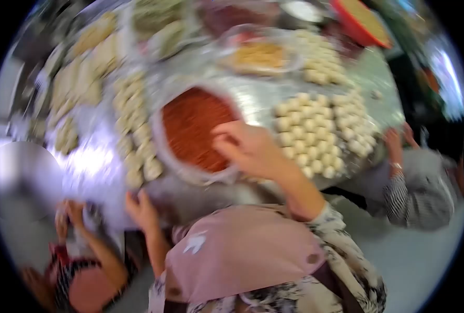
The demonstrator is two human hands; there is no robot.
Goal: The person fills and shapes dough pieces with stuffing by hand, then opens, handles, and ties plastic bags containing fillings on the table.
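Note:
A wide bowl lined with clear plastic holds a reddish-brown crumbly filling [192, 130]. Over its right side is my right hand [250, 148], with fingers curled in and the thumb close to them; anything between them is hidden. My left hand [144, 211] is at the table's near edge, fingers up and slightly apart, and nothing shows in it. Just beyond those fingertips lie the nearest pieces of a double row of pale dough pieces [132, 125]. Right of the bowl, round white dough balls [307, 130] sit in close rows. The picture is blurred.
Plastic sheeting covers the metal table [93, 141]. Farther back stand a tray of yellow pieces [258, 55], a bag of greenish stuff [159, 21] and a red basin [362, 23]. One person's hands [71, 214] are at left; another person's arm [396, 151] is at right.

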